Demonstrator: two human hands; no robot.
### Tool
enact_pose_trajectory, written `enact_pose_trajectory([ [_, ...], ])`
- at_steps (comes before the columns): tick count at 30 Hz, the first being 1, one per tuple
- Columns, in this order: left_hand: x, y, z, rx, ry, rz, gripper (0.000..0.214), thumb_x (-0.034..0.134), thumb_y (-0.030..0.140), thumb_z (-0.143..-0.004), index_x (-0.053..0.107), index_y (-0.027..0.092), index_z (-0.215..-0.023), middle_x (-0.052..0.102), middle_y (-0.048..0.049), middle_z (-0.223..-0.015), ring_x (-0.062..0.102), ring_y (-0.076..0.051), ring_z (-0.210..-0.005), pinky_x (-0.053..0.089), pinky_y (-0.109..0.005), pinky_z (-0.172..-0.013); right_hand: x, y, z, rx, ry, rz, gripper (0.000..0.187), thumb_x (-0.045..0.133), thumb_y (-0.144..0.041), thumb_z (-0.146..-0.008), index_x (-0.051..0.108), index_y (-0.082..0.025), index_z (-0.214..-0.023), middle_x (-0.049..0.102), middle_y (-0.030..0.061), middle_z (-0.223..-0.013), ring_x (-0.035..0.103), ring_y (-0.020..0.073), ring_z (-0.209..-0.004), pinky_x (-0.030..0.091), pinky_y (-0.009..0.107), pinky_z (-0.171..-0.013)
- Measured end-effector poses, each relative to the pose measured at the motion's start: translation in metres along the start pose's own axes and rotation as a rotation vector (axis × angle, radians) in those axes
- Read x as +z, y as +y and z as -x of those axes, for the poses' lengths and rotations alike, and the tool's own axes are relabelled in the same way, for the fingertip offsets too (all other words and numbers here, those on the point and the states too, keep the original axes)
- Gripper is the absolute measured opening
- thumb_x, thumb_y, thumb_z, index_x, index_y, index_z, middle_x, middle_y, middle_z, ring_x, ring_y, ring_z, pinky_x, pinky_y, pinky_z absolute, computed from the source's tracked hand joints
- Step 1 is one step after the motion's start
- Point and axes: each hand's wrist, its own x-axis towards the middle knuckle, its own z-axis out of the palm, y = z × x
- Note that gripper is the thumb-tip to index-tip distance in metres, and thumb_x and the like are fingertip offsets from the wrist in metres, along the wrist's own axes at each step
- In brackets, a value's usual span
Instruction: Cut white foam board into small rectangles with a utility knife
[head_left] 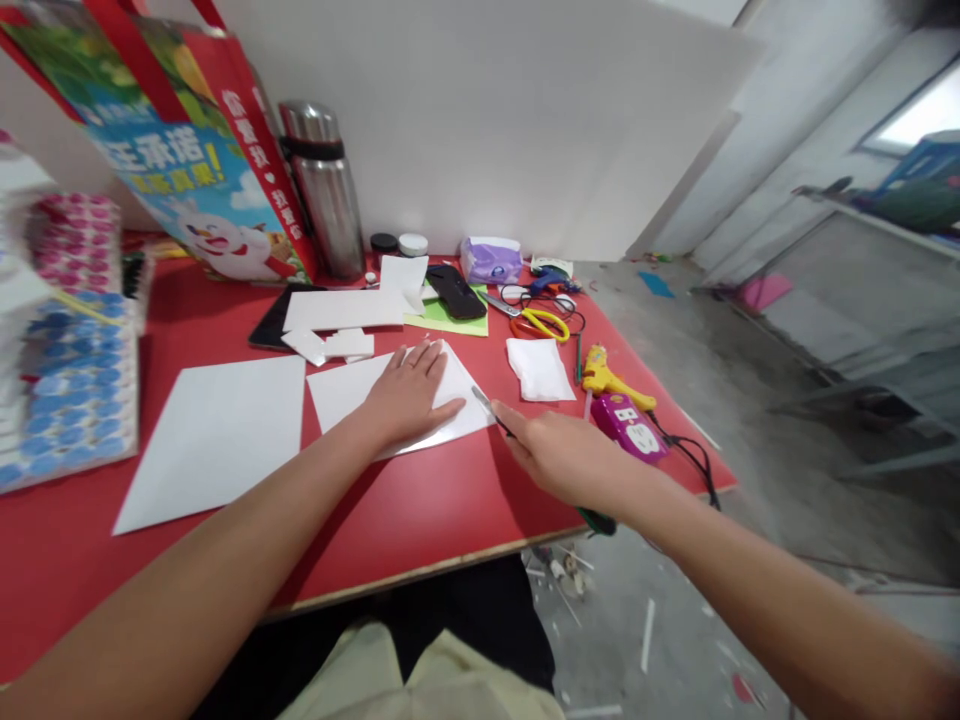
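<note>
My left hand lies flat, fingers spread, on a white board on the red tabletop. My right hand is closed round a utility knife. Its blade points away from me and meets the board's right end; most of the handle is hidden in my fist. A dark green end shows below that hand, perhaps the knife's tail. To the left lies a larger white sheet. Beyond my left hand are small white offcuts and a long white strip. A folded white tissue lies beyond my right hand.
Yellow-handled scissors, a yellow glue gun and a purple power socket sit on the right. At the back stand a steel thermos, a printed bag and a purple tissue pack. The table's front edge is close to me.
</note>
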Motion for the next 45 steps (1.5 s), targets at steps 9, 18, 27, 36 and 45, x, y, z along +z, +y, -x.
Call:
enact_pose_trajectory([
  [9,0.001,-0.002,-0.001,0.003,0.015,0.028,0.082,0.038,0.062,-0.100,0.031,0.007,-0.160,0.024,-0.0190,-0.171,0.019,-0.034,-0.160,0.015,-0.052,-0.129,0.011,0.001,0.017,0.026,-0.009,0.026,0.056,0.032,-0.032,-0.108,0.035,-0.018,-0.162,0.075,0.0145,-0.092,0.074,0.0279,-0.079,0.044,0.031,-0.061],
  [18,-0.001,-0.001,0.000,-0.001,0.008,0.020,0.083,0.038,0.061,-0.100,0.030,0.005,-0.160,0.023,-0.0190,-0.171,0.020,-0.034,-0.159,0.015,-0.051,-0.129,0.023,0.002,0.035,0.020,0.005,0.023,0.058,0.035,-0.030,-0.107,0.031,-0.017,-0.164,0.075,0.0136,-0.089,0.074,0.0270,-0.078,0.039,0.030,-0.059],
  [27,-0.003,0.000,0.000,0.000,-0.019,0.027,0.083,0.035,0.061,-0.100,0.031,0.004,-0.160,0.023,-0.0196,-0.171,0.018,-0.035,-0.160,0.015,-0.053,-0.129,0.026,-0.001,0.049,0.037,-0.050,0.044,0.060,0.038,-0.026,-0.106,0.030,-0.013,-0.164,0.075,0.0142,-0.089,0.073,0.0261,-0.077,0.034,0.030,-0.057],
  [36,0.003,-0.003,0.001,0.012,0.041,0.021,0.080,0.034,0.062,-0.100,0.033,0.008,-0.159,0.027,-0.0195,-0.170,0.023,-0.034,-0.159,0.018,-0.052,-0.128,0.036,0.006,0.074,0.075,0.008,-0.113,0.062,0.044,-0.031,-0.106,0.028,-0.020,-0.166,0.072,0.0075,-0.081,0.069,0.0214,-0.068,0.030,0.027,-0.055],
  [45,0.006,-0.004,0.003,-0.064,0.109,-0.024,0.083,0.041,0.070,-0.096,0.041,0.012,-0.155,0.033,-0.0245,-0.166,0.030,-0.044,-0.154,0.024,-0.059,-0.124,0.019,0.003,0.006,0.248,0.291,-0.488,0.034,0.062,-0.039,-0.097,0.060,-0.012,-0.118,0.077,0.0139,-0.095,0.073,0.0220,-0.078,0.042,0.026,-0.061],
])
